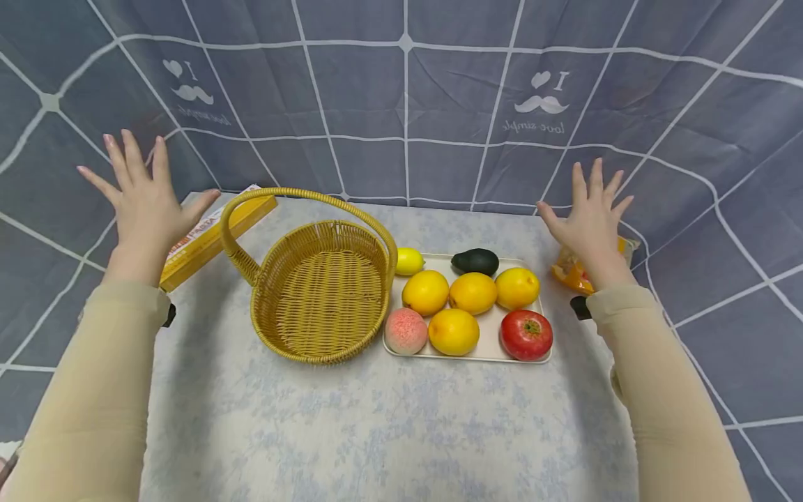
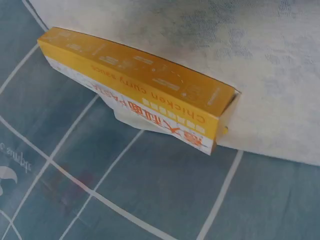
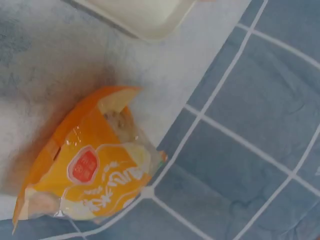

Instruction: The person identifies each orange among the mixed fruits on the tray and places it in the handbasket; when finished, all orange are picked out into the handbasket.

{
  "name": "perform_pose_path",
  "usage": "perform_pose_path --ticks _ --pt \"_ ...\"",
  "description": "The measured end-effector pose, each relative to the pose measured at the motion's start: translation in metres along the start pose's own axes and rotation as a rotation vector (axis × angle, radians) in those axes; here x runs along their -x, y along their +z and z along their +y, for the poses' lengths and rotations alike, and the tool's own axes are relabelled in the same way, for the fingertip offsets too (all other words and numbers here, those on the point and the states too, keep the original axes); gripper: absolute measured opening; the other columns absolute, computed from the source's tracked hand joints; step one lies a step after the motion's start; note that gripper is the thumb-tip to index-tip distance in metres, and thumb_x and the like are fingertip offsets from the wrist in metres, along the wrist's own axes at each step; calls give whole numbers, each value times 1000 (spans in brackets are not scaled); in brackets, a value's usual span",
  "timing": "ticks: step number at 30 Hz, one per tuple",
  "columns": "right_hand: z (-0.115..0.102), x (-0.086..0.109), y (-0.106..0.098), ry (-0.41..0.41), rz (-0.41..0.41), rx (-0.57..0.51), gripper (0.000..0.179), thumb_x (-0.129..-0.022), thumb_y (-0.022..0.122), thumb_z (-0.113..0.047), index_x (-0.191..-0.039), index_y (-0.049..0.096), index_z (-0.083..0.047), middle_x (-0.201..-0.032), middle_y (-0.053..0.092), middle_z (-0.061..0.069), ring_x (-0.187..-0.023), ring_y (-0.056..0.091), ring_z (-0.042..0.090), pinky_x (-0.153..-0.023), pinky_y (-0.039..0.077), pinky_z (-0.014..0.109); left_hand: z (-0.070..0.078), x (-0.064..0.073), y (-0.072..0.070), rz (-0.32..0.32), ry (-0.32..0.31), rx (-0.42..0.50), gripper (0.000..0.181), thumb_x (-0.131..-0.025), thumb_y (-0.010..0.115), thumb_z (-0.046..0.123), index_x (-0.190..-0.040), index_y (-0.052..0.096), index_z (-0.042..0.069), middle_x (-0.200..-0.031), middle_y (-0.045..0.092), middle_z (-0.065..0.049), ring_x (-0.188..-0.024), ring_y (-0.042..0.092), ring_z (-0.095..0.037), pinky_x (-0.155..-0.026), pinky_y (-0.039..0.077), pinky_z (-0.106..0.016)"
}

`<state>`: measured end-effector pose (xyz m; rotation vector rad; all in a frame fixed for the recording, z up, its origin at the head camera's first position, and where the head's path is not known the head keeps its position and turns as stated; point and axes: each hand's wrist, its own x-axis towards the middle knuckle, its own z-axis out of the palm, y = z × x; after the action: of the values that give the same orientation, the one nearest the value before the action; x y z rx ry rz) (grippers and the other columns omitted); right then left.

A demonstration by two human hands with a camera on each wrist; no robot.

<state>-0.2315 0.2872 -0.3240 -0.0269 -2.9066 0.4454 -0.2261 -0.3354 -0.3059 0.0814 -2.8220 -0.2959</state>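
Note:
My left hand [image 1: 147, 209] is raised with its fingers spread, above the left edge of the table and close to a yellow pasta box [image 1: 216, 237]. The right hand [image 1: 590, 226] is likewise held up with fingers apart, overlapping an orange snack bag [image 1: 571, 270] in the head view. Both hold nothing. Between them stands a woven basket [image 1: 332, 300] with a tall handle and nothing inside. Right beside it, a cream tray [image 1: 489, 348] bears a peach [image 1: 406, 331], a red pomegranate-like fruit [image 1: 526, 335], a dark green avocado [image 1: 475, 262], a small lemon [image 1: 409, 261] and several larger yellow fruits [image 1: 454, 332].
A pale floral cloth [image 1: 389, 425] covers the table. Blue-grey curtains [image 1: 452, 90] with white grid lines hang behind and along both sides. In the left wrist view the pasta box [image 2: 145, 85] lies at the table's edge; the snack bag [image 3: 95, 165] lies by the right edge.

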Motion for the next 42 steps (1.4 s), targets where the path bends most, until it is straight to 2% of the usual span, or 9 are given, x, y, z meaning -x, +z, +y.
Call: perform_pose_path --ticks 8,15,22,24,27,30,34,39,42 --pt "-5 18 9 8 -55 -218 90 -95 48 -59 -159 7 -11 -164 -10 16 -145 -20 48 -110 -9 77 6 21 6 54 -92 326 88 -96 52 46 -159 1 12 -164 -14 -14 -150 -23 -30 -114 -21 -65" --pt "-4 41 7 -27 -209 -283 86 -97 51 -53 -158 12 -7 -165 -2 16 -148 -7 48 -115 3 74 10 49 8 37 -67 470 76 -99 50 36 -159 11 10 -166 -3 -12 -152 -14 -26 -121 -9 -61" --pt "4 59 15 -57 -321 -319 78 -97 57 -47 -157 23 -10 -164 15 18 -148 17 46 -113 19 73 16 78 15 24 -40 626 62 -100 49 31 -155 29 10 -164 16 -12 -153 10 -30 -123 8 -60" --pt "7 63 19 -45 -340 -323 78 -96 57 -47 -157 24 -12 -163 19 19 -147 20 46 -112 22 73 19 83 20 17 -28 683 59 -101 50 28 -154 31 9 -163 21 -13 -152 16 -28 -126 15 -49" --pt "12 67 24 -12 -386 -334 79 -96 57 -51 -158 22 -16 -162 20 20 -144 24 49 -110 26 73 22 90 28 -1 -4 766 56 -102 51 24 -153 33 6 -159 29 -14 -148 27 -15 -120 27 -20" --pt "17 69 30 17 -438 -374 81 -95 58 -52 -158 22 -17 -161 22 21 -143 26 50 -110 29 70 24 95 35 -11 9 816 52 -103 51 21 -150 37 3 -153 42 -6 -137 39 0 -102 36 -1" --pt "24 71 36 51 -497 -449 84 -94 62 -49 -157 22 -13 -161 22 22 -144 24 49 -114 27 67 25 101 43 -48 -14 818 51 -103 52 23 -148 41 5 -143 51 7 -125 45 9 -90 39 1" --pt "28 71 44 66 -521 -490 86 -92 65 -49 -157 22 -12 -161 22 20 -145 23 47 -113 27 68 21 108 51 -118 -58 771 55 -102 54 28 -150 38 7 -148 48 -6 -117 47 13 -85 39 1" --pt "28 69 48 65 -531 -494 86 -91 66 -49 -157 23 -14 -161 22 18 -145 25 46 -111 31 68 21 108 55 -118 -58 799 55 -101 56 24 -150 38 5 -142 51 -1 -110 47 16 -84 42 2"
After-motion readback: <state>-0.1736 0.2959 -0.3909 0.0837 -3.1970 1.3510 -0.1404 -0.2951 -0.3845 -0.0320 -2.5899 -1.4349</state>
